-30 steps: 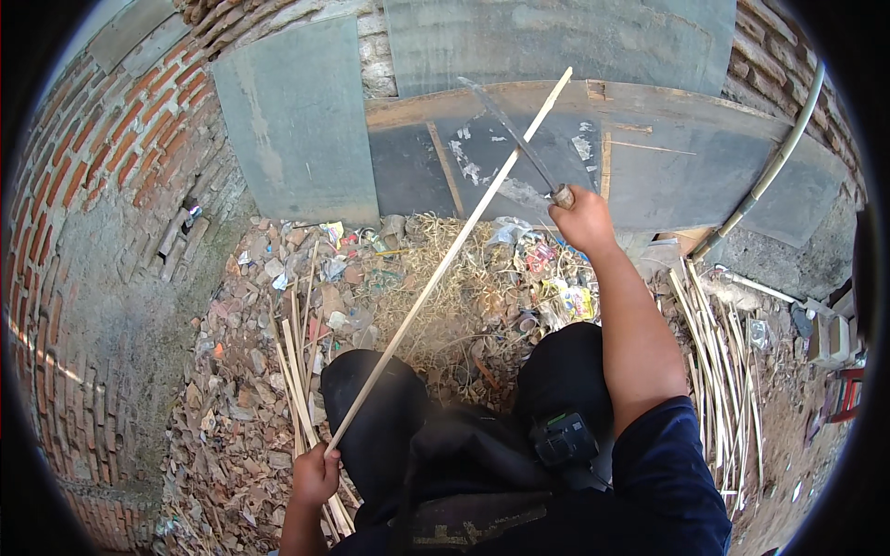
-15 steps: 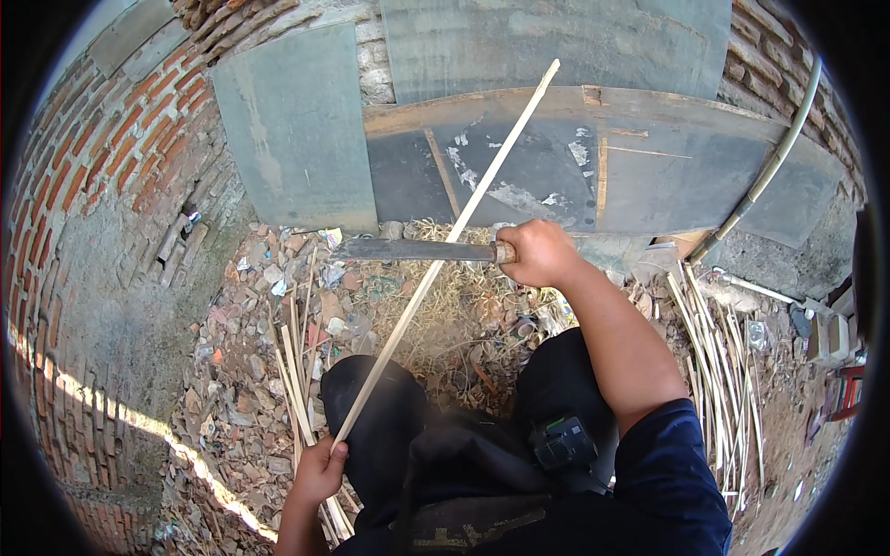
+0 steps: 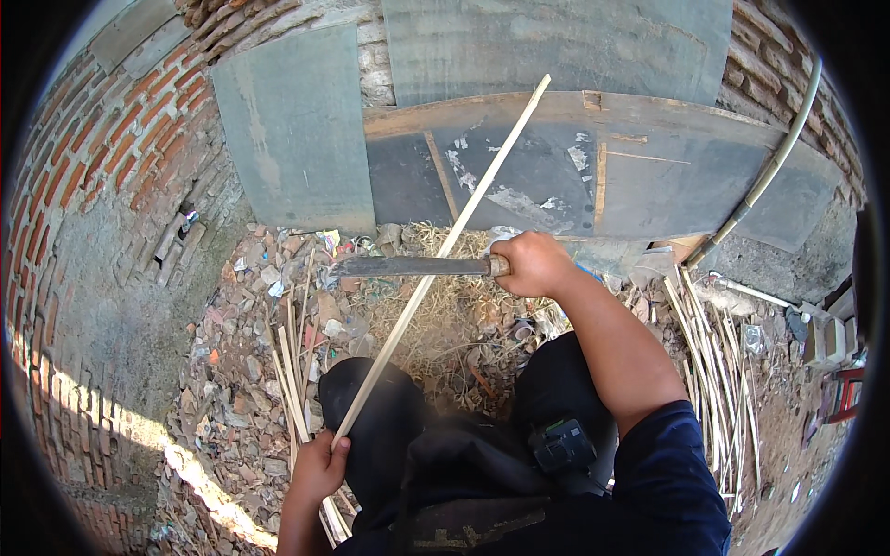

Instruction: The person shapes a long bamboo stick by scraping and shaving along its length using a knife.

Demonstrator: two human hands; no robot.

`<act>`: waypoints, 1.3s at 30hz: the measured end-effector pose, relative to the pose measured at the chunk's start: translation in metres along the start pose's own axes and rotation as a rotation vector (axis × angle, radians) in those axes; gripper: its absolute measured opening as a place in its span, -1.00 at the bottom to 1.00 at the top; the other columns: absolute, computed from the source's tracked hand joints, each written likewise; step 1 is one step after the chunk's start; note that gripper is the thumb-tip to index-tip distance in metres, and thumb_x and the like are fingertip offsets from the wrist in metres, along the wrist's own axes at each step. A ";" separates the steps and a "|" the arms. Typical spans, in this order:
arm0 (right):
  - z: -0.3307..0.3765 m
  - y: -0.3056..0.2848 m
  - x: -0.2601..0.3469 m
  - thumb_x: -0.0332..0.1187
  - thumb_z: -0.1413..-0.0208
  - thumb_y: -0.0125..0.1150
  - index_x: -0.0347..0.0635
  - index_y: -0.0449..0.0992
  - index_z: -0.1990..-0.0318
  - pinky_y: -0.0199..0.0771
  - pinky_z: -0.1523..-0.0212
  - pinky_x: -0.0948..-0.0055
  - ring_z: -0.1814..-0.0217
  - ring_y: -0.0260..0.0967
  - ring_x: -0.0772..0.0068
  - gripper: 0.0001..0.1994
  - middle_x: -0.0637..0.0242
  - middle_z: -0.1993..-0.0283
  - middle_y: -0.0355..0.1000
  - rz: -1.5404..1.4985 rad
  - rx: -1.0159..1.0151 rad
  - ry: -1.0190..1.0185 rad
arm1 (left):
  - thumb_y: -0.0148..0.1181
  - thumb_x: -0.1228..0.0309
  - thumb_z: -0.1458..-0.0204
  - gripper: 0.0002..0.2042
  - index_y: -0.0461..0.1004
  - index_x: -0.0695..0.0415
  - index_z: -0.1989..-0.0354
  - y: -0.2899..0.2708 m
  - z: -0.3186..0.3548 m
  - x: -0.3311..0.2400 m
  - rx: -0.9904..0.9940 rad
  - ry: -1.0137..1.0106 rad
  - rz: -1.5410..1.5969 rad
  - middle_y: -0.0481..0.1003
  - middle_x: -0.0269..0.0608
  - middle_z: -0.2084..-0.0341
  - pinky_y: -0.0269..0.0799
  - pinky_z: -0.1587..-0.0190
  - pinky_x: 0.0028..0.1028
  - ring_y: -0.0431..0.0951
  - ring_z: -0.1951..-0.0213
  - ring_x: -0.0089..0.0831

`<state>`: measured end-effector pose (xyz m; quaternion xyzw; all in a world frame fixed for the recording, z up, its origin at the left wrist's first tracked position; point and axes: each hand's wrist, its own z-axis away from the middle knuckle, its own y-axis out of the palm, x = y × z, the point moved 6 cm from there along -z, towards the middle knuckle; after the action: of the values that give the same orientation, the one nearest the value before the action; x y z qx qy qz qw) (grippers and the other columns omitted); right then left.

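My left hand (image 3: 319, 469) is closed round the lower end of a long, pale strip of split bamboo (image 3: 397, 332), beside my left knee. The strip slants up and away to the right, its far tip in front of the dark boards. In my right hand (image 3: 535, 265) is the wooden handle of a machete (image 3: 408, 266), its blade pointing left and lying across the strip about midway. Whether the edge bites into the bamboo I cannot tell. Pale shavings (image 3: 436, 310) cover the ground below the blade.
More bamboo strips (image 3: 289, 385) lie left of my left leg, and a larger bundle (image 3: 712, 385) is on the right. Rubble (image 3: 236, 389) covers the ground. Ahead stand grey boards (image 3: 295, 130); a brick wall (image 3: 102, 176) rises on the left. A bamboo pole (image 3: 769, 171) leans at right.
My right hand and the machete have come a little nearer to me along the strip. The strip's far tip has dropped slightly; my left hand stays in nearly the same place.
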<state>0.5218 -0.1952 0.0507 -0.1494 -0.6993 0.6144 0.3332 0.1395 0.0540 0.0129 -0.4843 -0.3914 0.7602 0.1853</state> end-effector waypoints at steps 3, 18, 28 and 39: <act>-0.003 0.004 0.007 -0.19 0.10 0.28 -0.09 0.59 0.20 0.57 0.08 -0.01 0.14 0.58 -0.06 -0.70 0.05 0.30 0.60 0.036 0.040 -0.017 | 0.12 0.21 -0.29 -0.67 0.37 0.24 0.41 0.000 0.003 -0.016 -0.060 0.043 -0.133 0.44 0.17 0.68 0.36 0.48 -0.03 0.53 0.51 0.24; -0.007 0.014 0.036 -0.25 0.09 0.24 -0.12 0.63 0.12 0.56 -0.03 0.06 0.04 0.55 -0.04 -0.66 0.01 0.18 0.60 -0.021 0.188 0.034 | 0.09 0.23 -0.30 -0.70 0.35 0.19 0.40 0.013 0.000 -0.002 -0.130 0.085 -0.194 0.47 0.19 0.64 0.36 0.45 0.07 0.52 0.50 0.27; -0.011 0.005 0.030 -0.25 0.07 0.23 -0.11 0.63 0.11 0.57 -0.04 0.05 0.05 0.57 -0.07 -0.66 0.04 0.17 0.61 -0.013 0.126 0.085 | 0.10 0.26 -0.29 -0.71 0.35 0.21 0.39 0.012 -0.001 0.004 -0.135 0.117 -0.163 0.47 0.18 0.65 0.36 0.46 0.06 0.51 0.50 0.27; -0.010 -0.008 0.016 -0.25 0.07 0.25 -0.08 0.63 0.06 0.57 -0.04 0.03 0.05 0.56 -0.09 -0.63 -0.02 0.17 0.60 -0.111 0.078 0.166 | 0.10 0.24 -0.30 -0.73 0.39 0.20 0.34 0.017 0.007 0.008 -0.189 0.103 -0.203 0.49 0.15 0.63 0.38 0.48 0.02 0.54 0.50 0.24</act>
<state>0.5176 -0.1793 0.0634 -0.1478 -0.6521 0.6073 0.4292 0.1312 0.0461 -0.0037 -0.4960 -0.4980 0.6715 0.2348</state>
